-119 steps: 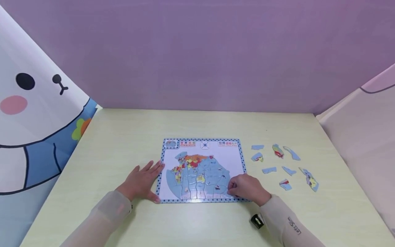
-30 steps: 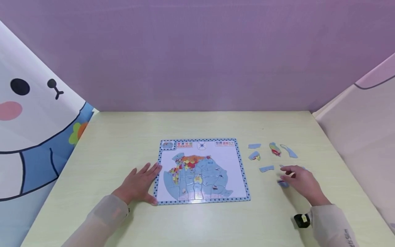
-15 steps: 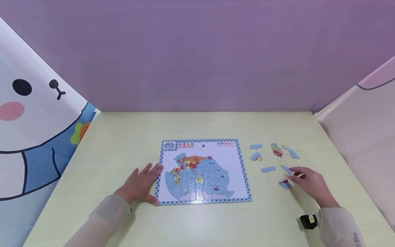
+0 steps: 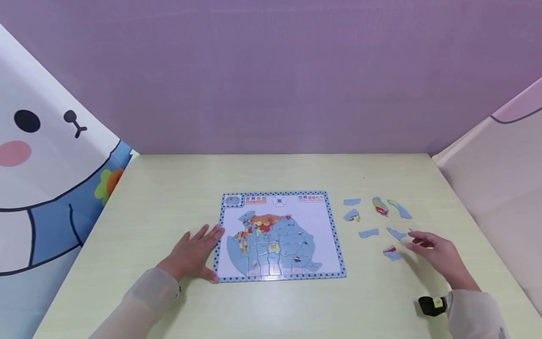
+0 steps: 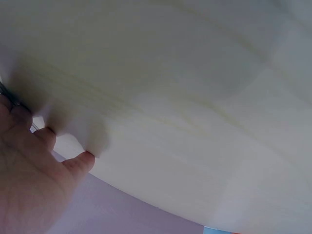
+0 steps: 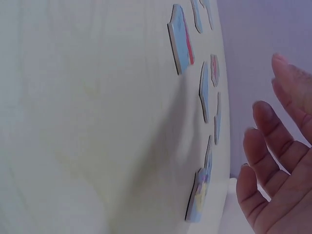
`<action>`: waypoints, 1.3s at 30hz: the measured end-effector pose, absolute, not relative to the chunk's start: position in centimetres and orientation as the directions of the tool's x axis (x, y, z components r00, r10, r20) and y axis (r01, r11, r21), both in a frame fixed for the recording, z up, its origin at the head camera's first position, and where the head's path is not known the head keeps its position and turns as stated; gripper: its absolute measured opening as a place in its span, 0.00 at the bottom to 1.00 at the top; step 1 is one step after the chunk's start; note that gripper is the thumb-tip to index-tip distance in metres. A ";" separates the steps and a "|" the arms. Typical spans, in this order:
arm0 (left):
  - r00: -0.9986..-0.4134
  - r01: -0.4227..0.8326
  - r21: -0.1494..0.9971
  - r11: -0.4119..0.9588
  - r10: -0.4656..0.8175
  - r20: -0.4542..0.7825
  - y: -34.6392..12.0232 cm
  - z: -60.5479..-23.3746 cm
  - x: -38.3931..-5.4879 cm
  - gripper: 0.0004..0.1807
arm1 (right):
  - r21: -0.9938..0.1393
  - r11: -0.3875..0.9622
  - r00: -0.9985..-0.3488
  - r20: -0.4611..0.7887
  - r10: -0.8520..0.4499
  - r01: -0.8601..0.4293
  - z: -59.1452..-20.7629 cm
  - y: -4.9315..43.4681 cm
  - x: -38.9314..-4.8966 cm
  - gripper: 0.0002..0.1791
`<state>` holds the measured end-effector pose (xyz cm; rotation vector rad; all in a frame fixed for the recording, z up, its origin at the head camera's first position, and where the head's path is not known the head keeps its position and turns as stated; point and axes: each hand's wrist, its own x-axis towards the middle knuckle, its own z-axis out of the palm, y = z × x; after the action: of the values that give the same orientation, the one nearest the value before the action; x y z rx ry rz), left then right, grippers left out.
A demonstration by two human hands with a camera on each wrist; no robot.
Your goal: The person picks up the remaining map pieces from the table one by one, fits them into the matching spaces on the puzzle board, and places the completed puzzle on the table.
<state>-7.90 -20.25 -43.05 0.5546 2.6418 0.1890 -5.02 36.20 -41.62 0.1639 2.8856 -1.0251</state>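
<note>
A world map jigsaw board [image 4: 328, 235] with a dotted blue border lies on the table, partly filled with pieces. My left hand [image 4: 192, 252] rests with spread fingers against its left edge; in the left wrist view, that hand [image 5: 36, 165] shows its fingertips on the board's side. My right hand [image 4: 440, 256] hovers over the loose pieces, fingers loosely bent and holding nothing. It largely hides a long colourful piece [image 6: 199, 197], which the right wrist view shows lying on the table. Nearby are a slim blue piece [image 4: 395, 233] and a blue-and-red piece [image 4: 391, 253].
Further loose pieces lie right of the board: a blue strip [image 4: 369, 233], a blue-yellow piece [image 4: 352, 215], another blue strip [image 4: 352, 201], a green-red piece [image 4: 380, 206] and a curved blue piece [image 4: 400, 209]. A purple backdrop [image 4: 271, 80] closes the table's far side.
My right hand has left the board's lower right corner, where a blue piece now sits, and has moved right over the loose pieces, drifting further right lately. My left hand stays at the board's edge.
</note>
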 end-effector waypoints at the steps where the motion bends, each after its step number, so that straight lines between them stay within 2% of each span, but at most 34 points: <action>1: -0.827 0.352 0.218 0.910 0.411 -0.384 -20.2 -43.0 -7.9 0.63 | -0.623 0.770 -0.990 -0.111 0.082 0.134 -41.6 36.3 -5.0 0.28; 6: -0.829 0.351 0.219 0.910 0.411 -0.380 -20.2 -43.2 -7.9 0.63 | -0.644 0.743 -0.982 -0.161 0.102 0.183 -41.5 37.2 -4.7 0.31; 11: -0.828 0.353 0.218 0.910 0.412 -0.380 -20.3 -43.2 -7.9 0.63 | -0.691 0.694 -0.977 -0.188 0.097 0.202 -41.6 38.2 -4.4 0.29; 21: -0.821 0.355 0.220 0.908 0.416 -0.390 -20.3 -43.2 -7.8 0.64 | -0.638 0.712 -0.943 -0.313 0.110 0.294 -41.4 39.9 -4.2 0.35; 26: -0.824 0.352 0.225 0.908 0.415 -0.385 -20.3 -43.2 -7.9 0.63 | -0.625 0.716 -0.940 -0.316 0.131 0.310 -41.7 40.7 -3.9 0.35; 31: -0.828 0.348 0.222 0.911 0.410 -0.384 -20.3 -43.2 -7.8 0.64 | -0.635 0.731 -0.961 -0.257 0.105 0.250 -42.0 41.8 -3.4 0.31; 39: -0.829 0.340 0.229 0.912 0.406 -0.385 -20.3 -43.0 -7.6 0.63 | -0.645 0.733 -0.968 -0.239 0.074 0.216 -42.0 43.2 -3.6 0.16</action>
<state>-7.58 -20.33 -42.98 0.5424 2.6402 0.2097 -3.58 43.22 -41.97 0.2312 2.7372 -1.0560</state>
